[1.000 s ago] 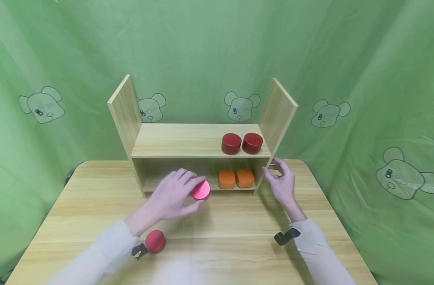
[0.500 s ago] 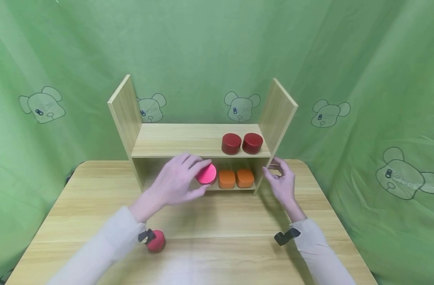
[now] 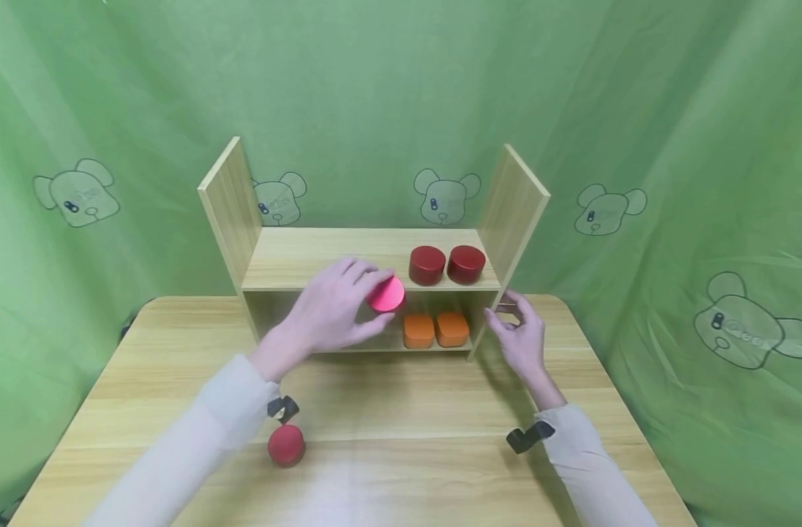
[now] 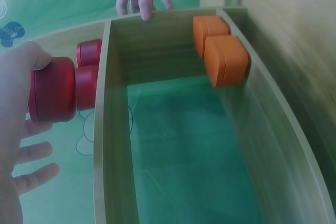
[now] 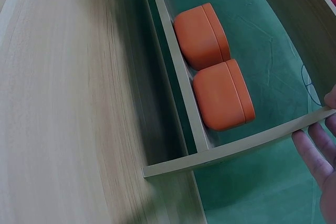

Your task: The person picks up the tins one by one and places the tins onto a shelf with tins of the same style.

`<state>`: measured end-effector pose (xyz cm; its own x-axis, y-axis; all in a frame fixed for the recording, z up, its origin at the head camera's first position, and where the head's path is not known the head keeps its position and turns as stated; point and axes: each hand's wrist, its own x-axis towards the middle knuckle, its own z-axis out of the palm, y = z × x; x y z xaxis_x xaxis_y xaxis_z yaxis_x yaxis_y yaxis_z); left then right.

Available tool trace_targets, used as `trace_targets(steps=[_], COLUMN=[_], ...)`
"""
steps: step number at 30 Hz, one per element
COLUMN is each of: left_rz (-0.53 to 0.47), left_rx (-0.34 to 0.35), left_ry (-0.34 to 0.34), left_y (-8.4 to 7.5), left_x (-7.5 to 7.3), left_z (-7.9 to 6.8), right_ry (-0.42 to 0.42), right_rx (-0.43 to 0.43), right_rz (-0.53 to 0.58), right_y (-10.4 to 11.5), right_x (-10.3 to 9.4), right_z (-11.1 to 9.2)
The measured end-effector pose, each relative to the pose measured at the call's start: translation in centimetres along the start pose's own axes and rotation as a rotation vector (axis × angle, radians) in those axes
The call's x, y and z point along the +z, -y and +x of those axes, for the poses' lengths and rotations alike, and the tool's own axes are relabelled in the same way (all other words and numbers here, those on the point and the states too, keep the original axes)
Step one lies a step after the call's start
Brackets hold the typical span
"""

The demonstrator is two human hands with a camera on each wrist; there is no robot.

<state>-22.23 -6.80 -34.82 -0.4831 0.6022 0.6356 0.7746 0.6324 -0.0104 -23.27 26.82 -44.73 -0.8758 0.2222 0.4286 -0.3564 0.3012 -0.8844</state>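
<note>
My left hand holds a round red tin between thumb and fingers, in front of the upper board of a wooden two-tier shelf. In the left wrist view the held tin is level with that board, close to two similar red tins standing there. My right hand pinches the shelf's right side panel, thumb on one face and fingers on the outer one, as the right wrist view shows. Two dark red tins stand at the upper right. Below them sit two orange rounded-square boxes, side by side.
Another round red tin stands on the wooden table near my left forearm. The shelf's tall left side panel rises beside the upper board. A green curtain with mouse-head drawings hangs behind and around the table.
My left hand has raised the red tin from low in front of the bottom tier, up past it, to the upper board's front edge. The right hand stays put.
</note>
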Motion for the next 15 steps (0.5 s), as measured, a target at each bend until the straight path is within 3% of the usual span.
trace_targets(steps=[9, 15], left_rz=[0.014, 0.043], left_rx=[-0.005, 0.001], left_ry=[0.006, 0.044], left_y=[0.8, 1.6], left_x=[0.3, 0.5], left_z=[1.2, 1.9], right_ry=[-0.016, -0.014], right_rx=[0.002, 0.024], right_rz=[-0.024, -0.018], right_y=[-2.4, -2.0], right_x=[-0.1, -0.1], right_z=[0.7, 0.6])
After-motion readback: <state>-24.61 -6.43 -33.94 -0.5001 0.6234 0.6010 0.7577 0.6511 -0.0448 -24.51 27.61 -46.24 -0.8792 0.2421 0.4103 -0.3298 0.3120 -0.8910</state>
